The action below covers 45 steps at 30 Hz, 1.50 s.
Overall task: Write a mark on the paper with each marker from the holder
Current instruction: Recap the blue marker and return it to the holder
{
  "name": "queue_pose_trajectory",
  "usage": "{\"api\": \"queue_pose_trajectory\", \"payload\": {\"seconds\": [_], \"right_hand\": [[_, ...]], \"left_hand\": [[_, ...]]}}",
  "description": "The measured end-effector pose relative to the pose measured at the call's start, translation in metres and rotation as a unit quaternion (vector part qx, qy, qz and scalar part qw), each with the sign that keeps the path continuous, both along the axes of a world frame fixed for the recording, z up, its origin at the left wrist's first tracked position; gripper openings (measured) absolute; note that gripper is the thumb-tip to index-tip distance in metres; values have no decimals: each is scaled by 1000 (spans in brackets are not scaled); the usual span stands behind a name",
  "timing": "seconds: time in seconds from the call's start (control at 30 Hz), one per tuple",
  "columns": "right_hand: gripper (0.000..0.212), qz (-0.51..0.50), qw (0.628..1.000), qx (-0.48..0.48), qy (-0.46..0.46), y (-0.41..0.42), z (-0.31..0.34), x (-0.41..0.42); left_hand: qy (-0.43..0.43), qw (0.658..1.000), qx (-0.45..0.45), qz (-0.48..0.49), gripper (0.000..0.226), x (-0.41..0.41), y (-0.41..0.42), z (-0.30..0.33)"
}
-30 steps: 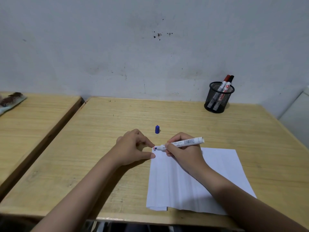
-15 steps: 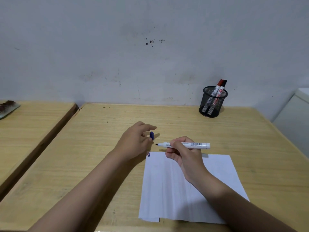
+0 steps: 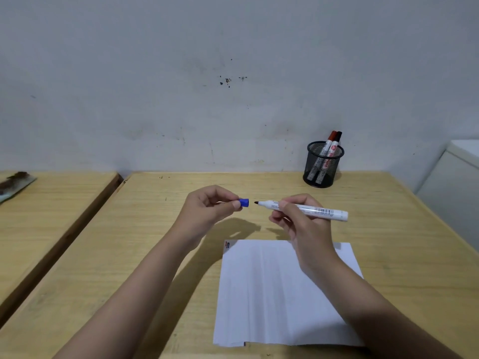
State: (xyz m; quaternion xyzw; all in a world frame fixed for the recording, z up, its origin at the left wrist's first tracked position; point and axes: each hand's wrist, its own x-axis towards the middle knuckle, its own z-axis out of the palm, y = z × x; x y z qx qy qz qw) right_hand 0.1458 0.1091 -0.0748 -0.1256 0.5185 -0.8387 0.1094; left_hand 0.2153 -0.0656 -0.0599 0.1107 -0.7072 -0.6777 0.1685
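My right hand [image 3: 302, 222] holds an uncapped white marker [image 3: 318, 211] level above the desk, its dark tip pointing left. My left hand [image 3: 207, 208] pinches the blue cap [image 3: 244, 202] a short gap from that tip, its opening facing the tip. Below the hands lies a white sheet of paper [image 3: 269, 294] with small red and blue marks [image 3: 227, 245] at its top left corner. A black mesh holder [image 3: 324, 164] stands at the back right of the desk with a red-capped marker [image 3: 329, 143] and a black-capped marker [image 3: 337, 141] in it.
The wooden desk [image 3: 145, 242] ends at a grey wall. A second desk [image 3: 51, 203] stands to the left across a narrow gap, with a dark object on a cloth [image 3: 15, 182] at its far edge. A white cabinet [image 3: 456, 182] is at the right.
My left hand left the paper, picked the blue cap up off the desk and raised it. My right hand lifted the marker off the paper and turned it level toward the cap.
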Motion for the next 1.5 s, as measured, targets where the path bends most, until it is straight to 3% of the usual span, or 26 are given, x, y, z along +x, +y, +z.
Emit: {"api": "queue_pose_trajectory", "payload": {"seconds": [0.37, 0.63, 0.73, 0.8, 0.83, 0.87, 0.93, 1.0, 1.17, 1.23, 1.3, 1.4, 1.5], "right_hand": [[9, 51, 997, 35, 49, 13, 13, 14], [8, 68, 997, -20, -13, 17, 26, 9], [23, 61, 996, 64, -28, 16, 31, 8], [17, 15, 987, 145, 63, 19, 31, 5], [12, -34, 970, 185, 155, 22, 31, 2], [13, -92, 930, 231, 271, 26, 33, -2], [18, -146, 808, 315, 475, 33, 35, -17], [19, -114, 740, 382, 542, 37, 38, -31], [21, -110, 679, 406, 602, 50, 47, -52], [34, -137, 690, 387, 596, 59, 59, -64], [43, -161, 731, 353, 562, 68, 74, -81], [45, -191, 796, 310, 483, 80, 98, -117], [42, -235, 830, 277, 423, 84, 111, -158]], "left_hand": [[23, 997, 33, -68, 10, 9, 29, 12], [101, 995, 9, -11, 10, 6, 43, 20], [115, 992, 18, 42, 8, 1, 43, 22], [117, 990, 12, 73, 7, -2, 41, 24], [114, 990, -1, 81, 6, -4, 41, 25], [109, 990, -16, 84, 6, -5, 42, 26], [98, 991, -46, 80, 8, -10, 47, 28], [99, 991, -67, 65, 8, -17, 56, 31], [126, 987, -94, 35, 19, -40, 71, 42], [137, 986, -85, 38, 27, -55, 75, 46], [130, 984, -107, 58, 25, -76, 78, 49], [101, 979, -163, 71, 22, -115, 82, 49], [64, 969, -230, 66, 34, -158, 88, 43]]}}
